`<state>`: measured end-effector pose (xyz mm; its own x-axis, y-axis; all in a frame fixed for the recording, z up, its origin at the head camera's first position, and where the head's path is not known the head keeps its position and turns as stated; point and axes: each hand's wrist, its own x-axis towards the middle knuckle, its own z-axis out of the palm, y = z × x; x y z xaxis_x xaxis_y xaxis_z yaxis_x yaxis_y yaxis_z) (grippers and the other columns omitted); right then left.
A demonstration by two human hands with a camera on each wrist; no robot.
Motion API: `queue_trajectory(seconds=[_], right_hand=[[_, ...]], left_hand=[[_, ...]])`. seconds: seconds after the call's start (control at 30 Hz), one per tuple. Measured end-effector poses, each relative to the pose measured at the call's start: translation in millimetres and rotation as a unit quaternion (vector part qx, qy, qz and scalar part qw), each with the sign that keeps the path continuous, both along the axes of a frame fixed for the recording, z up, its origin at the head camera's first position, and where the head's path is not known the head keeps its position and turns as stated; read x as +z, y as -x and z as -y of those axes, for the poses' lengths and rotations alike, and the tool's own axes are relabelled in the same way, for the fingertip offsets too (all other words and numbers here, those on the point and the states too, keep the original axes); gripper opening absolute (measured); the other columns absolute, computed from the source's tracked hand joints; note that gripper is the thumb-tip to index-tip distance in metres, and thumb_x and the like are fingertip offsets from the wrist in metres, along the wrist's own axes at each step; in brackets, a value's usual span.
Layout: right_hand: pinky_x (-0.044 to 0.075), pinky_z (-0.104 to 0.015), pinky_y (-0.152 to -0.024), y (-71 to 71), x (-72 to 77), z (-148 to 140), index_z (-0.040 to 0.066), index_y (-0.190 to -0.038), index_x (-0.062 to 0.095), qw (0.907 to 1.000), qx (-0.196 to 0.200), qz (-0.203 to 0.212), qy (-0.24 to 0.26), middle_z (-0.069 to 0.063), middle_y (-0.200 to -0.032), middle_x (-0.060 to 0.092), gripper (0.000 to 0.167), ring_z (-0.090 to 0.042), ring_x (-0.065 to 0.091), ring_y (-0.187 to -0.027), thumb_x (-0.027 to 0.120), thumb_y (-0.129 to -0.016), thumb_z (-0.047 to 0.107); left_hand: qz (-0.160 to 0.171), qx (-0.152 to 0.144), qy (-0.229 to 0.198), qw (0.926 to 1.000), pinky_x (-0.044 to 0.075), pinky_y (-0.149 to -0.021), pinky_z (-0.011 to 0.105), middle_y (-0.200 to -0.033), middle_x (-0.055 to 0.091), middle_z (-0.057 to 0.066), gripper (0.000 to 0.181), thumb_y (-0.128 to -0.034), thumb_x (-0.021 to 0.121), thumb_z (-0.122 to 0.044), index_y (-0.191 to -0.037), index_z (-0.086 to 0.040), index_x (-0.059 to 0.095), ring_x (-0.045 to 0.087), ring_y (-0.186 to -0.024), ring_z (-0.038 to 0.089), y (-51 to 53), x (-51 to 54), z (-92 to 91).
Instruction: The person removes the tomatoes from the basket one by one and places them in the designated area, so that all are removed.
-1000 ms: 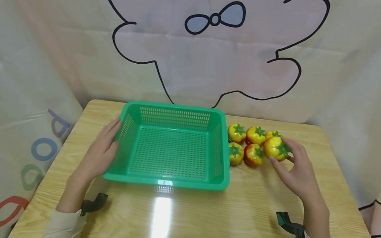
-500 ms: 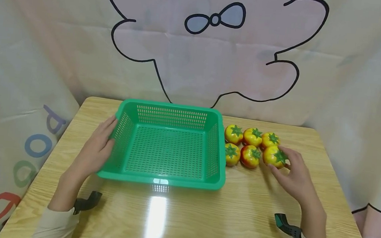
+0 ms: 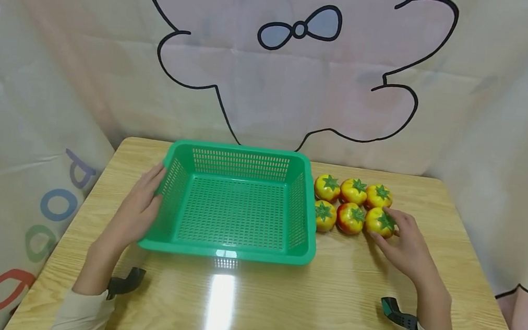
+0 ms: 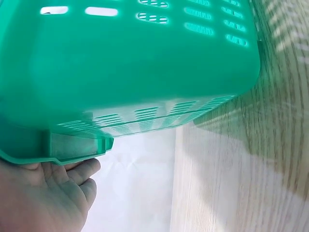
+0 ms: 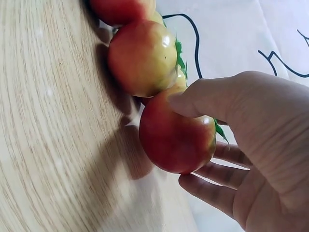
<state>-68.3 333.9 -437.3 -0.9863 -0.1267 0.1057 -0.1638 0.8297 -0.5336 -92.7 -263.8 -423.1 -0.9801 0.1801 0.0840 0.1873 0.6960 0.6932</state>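
A green plastic basket (image 3: 228, 253) with slotted walls stands on the wooden table, its visible inside bare. My left hand (image 3: 135, 209) rests along its left rim, fingers fairly straight; in the left wrist view, that hand (image 4: 53, 198) touches the rim from outside, with some fingertips hidden. My right hand (image 3: 405, 245) holds a yellow-red tomato (image 3: 378, 222) between thumb and fingers, at the front right end of two short rows. In the right wrist view the held tomato (image 5: 176, 135) touches or nearly touches its neighbour (image 5: 142, 58). Whether it bears on the table is unclear.
Several more tomatoes (image 3: 353, 191) with green star-shaped tops sit between basket and right hand, close to the basket's right wall. The wooden table (image 3: 308, 310) ends at a printed cloth backdrop (image 3: 269, 102); cloth also hangs at both sides.
My right hand has brought its tomato toward me and down, to the front row beside the others, uncovering the back right tomato. The left hand stays at the basket's rim.
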Motion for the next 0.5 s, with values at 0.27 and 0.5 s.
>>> queue_trajectory(seconds=[0.27, 0.5], right_hand=[[0.051, -0.07, -0.098, 4.2, -2.6, 0.0, -0.005, -0.153, 0.046, 0.9997, 0.003, 0.024, 0.009, -0.035, -0.147, 0.044, 0.068, -0.052, 0.048, -0.133, 0.078, -0.095, 0.01], [0.051, -0.073, -0.099, 2.4, -2.4, -2.6, -0.005, -0.154, 0.045, 0.9993, -0.007, 0.037, 0.0, -0.037, -0.147, 0.043, 0.068, -0.055, 0.047, -0.132, 0.077, -0.097, 0.013]], left_hand=[[-0.001, 0.005, 0.0, 1.0, 0.013, -0.13, 0.073, -0.18, 0.014, 0.01, 0.06, -0.1105, 0.031, -0.014, -0.17, -0.009, 0.021, 0.009, -0.166, 0.044, -0.5, 0.2, 1.3], [-0.002, -0.003, -0.002, 1.0, 0.011, -0.131, 0.072, -0.18, 0.014, 0.013, 0.06, -0.1112, 0.031, -0.014, -0.169, -0.006, 0.021, 0.009, -0.166, 0.046, -1.1, -1.2, 0.1]])
